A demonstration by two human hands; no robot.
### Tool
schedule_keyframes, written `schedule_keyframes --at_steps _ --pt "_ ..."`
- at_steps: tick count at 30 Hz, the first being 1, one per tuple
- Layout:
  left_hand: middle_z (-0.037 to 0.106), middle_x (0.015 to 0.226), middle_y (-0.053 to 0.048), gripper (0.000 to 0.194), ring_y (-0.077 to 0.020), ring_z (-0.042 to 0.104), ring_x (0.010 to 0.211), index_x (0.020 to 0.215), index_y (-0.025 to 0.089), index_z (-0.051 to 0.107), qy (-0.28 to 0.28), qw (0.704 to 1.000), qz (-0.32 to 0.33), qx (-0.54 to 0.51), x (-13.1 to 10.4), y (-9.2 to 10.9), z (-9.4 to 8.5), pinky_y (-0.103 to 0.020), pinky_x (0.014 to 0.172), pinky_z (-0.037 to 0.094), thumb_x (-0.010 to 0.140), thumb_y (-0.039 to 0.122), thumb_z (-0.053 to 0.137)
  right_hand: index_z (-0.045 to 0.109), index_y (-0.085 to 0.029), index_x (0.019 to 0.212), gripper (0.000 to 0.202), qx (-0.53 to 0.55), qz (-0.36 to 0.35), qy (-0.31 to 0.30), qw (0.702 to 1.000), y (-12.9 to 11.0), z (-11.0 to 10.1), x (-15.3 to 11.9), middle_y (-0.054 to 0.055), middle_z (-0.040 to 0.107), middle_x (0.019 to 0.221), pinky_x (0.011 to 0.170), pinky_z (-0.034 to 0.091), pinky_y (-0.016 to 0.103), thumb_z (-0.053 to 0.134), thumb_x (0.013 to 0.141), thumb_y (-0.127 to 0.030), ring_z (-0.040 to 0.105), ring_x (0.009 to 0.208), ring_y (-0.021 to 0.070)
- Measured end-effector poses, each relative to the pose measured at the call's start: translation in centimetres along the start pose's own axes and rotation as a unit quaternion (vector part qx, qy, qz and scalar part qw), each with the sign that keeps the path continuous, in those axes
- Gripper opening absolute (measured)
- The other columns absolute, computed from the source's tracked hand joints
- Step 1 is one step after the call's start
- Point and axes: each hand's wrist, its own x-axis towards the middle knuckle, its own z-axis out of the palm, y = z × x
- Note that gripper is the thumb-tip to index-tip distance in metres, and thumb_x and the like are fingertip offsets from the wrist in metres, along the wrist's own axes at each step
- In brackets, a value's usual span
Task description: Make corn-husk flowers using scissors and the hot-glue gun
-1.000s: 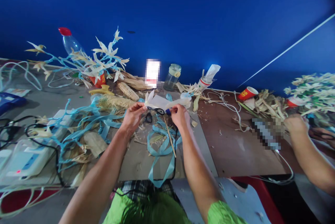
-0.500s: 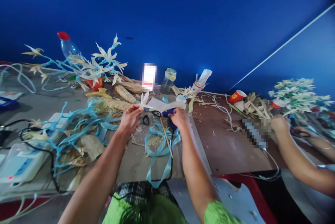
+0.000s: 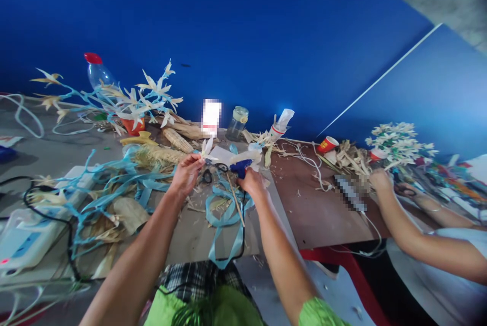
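My left hand [image 3: 186, 173] pinches a white, pointed-petal flower [image 3: 207, 149] that looks made of corn husk. Fingers closed, my right hand [image 3: 252, 184] grips a blue glue gun [image 3: 240, 166], whose nozzle points left toward the flower. A dark cord runs down from the gun. Between my hands lie black-handled scissors [image 3: 207, 176], a thin wooden stick [image 3: 235, 199] and a looped light-blue ribbon [image 3: 217, 245]. Behind them is a white sheet [image 3: 223, 155], partly covered by a pale husk piece.
On the left, blue-wrapped stems [image 3: 87, 199] lie beside a white power box [image 3: 28, 245]. A husk-flower branch stands in a red cup [image 3: 133, 126] behind a corn cob [image 3: 177, 140]. A clear jar [image 3: 237, 123] is at the back. To the right, another person's hands [image 3: 381, 181] work near white flowers [image 3: 399, 143].
My right hand has gone from reaching over the glue gun to wrapping its handle, and the gun now sits raised and turned toward the flower. The view has swung slightly right.
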Motion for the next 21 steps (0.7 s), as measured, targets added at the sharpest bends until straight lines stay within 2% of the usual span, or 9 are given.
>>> schedule_keyframes --at_steps 3,7,10,12,15,17,19,21 --pt "0.057 0.058 0.004 0.018 -0.0049 0.049 0.053 0.064 0.016 0.063 -0.003 1.0 0.001 -0.007 0.1 0.0 -0.1 -0.019 0.053 0.036 0.054 0.017 0.078 0.059 -0.014 0.107 0.041 0.004 0.01 0.007 1.0 0.0 -0.2 -0.1 0.019 0.068 0.101 0.08 0.045 0.037 0.059 0.074 -0.038 0.063 0.099 0.0297" --pt "0.057 0.059 0.004 0.017 -0.0048 0.049 0.055 0.064 0.016 0.063 -0.013 1.0 0.004 -0.017 0.0 0.1 0.0 -0.018 0.054 0.037 0.056 0.017 0.078 0.058 -0.014 0.111 0.04 0.061 0.03 0.083 0.994 0.6 -0.7 -0.1 0.018 0.068 0.1 0.081 0.044 0.039 0.056 0.075 -0.034 0.064 0.097 0.0297" --pt "0.058 0.058 0.003 0.017 -0.0055 0.049 0.054 0.064 0.016 0.063 -0.012 1.0 0.003 -0.02 0.0 0.2 0.2 -0.019 0.053 0.037 0.056 0.018 0.078 0.058 -0.015 0.109 0.039 0.17 0.044 0.159 0.972 1.3 -1.4 0.3 0.015 0.068 0.102 0.081 0.045 0.037 0.055 0.073 -0.029 0.063 0.094 0.0275" --pt "0.057 0.057 0.003 0.018 -0.0056 0.048 0.053 0.064 0.016 0.063 -0.011 1.0 -0.002 -0.02 0.0 0.2 0.2 -0.019 0.052 0.036 0.056 0.019 0.078 0.059 -0.016 0.104 0.035 0.297 0.019 0.173 0.939 1.6 -1.8 0.6 0.01 0.069 0.093 0.075 0.046 0.034 0.055 0.072 -0.031 0.063 0.085 0.0232" --pt "0.057 0.058 0.004 0.019 -0.0053 0.049 0.052 0.065 0.016 0.062 -0.008 1.0 -0.01 -0.022 0.0 0.1 0.1 -0.019 0.051 0.035 0.056 0.02 0.079 0.06 -0.017 0.09 0.029 0.516 -0.055 0.103 0.849 1.8 -2.1 0.8 0.0 0.062 0.066 0.062 0.045 0.028 0.057 0.071 -0.039 0.057 0.061 0.0156" --pt "0.059 0.059 0.004 0.02 -0.0054 0.05 0.053 0.066 0.016 0.062 -0.004 0.999 -0.014 -0.029 0.0 0.1 0.0 -0.019 0.053 0.037 0.056 0.019 0.079 0.059 -0.017 0.082 0.026 0.607 -0.097 0.052 0.787 1.8 -1.8 0.7 -0.004 0.053 0.055 0.056 0.042 0.025 0.057 0.072 -0.041 0.05 0.052 0.0119" --pt "0.06 0.06 0.003 0.02 -0.0059 0.052 0.056 0.067 0.016 0.061 -0.011 0.999 -0.017 -0.047 -0.1 0.1 -0.1 -0.02 0.057 0.04 0.057 0.019 0.079 0.06 -0.017 0.081 0.025 0.631 -0.132 0.018 0.765 1.6 -1.4 0.5 -0.006 0.05 0.052 0.054 0.04 0.024 0.06 0.071 -0.04 0.046 0.049 0.0104" --pt "0.06 0.06 0.003 0.02 -0.0073 0.055 0.059 0.067 0.017 0.06 -0.035 0.997 -0.02 -0.072 -0.2 0.1 -0.2 -0.022 0.063 0.043 0.058 0.018 0.078 0.061 -0.018 0.087 0.028 0.601 -0.161 -0.001 0.783 1.5 -0.9 0.1 -0.006 0.053 0.056 0.055 0.041 0.025 0.064 0.068 -0.038 0.047 0.051 0.0108"
